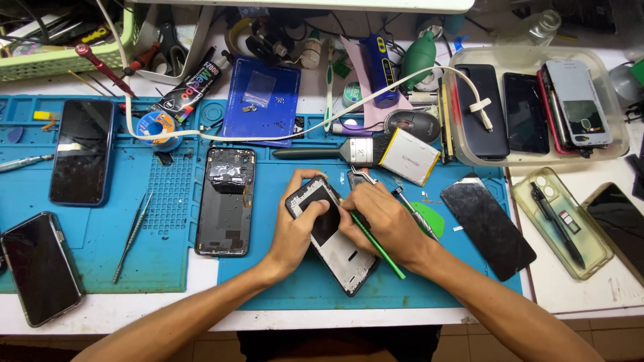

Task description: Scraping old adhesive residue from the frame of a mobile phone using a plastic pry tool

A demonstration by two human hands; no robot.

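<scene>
A: What sits in the containers?

B: The clear plastic tray [620, 137] at the upper right holds several phones side by side, and a white cable [429, 72] ends over its left rim. The green basket [67, 62] at the upper left is cut off by the frame edge, so its contents are hard to make out. A clear phone case [530, 194] on the right holds a dark pen-like tool and small chips.

A: And the hands?

B: The left hand [295, 231] grips the opened phone frame [345, 258], which lies tilted on the blue mat [429, 285] at the centre. The right hand [386, 221] pinches a thin green tool [381, 251] against the frame.

A: Anything hidden?

B: The tool's tip is covered by the fingers, and the hands hide much of the frame's upper half.
</scene>
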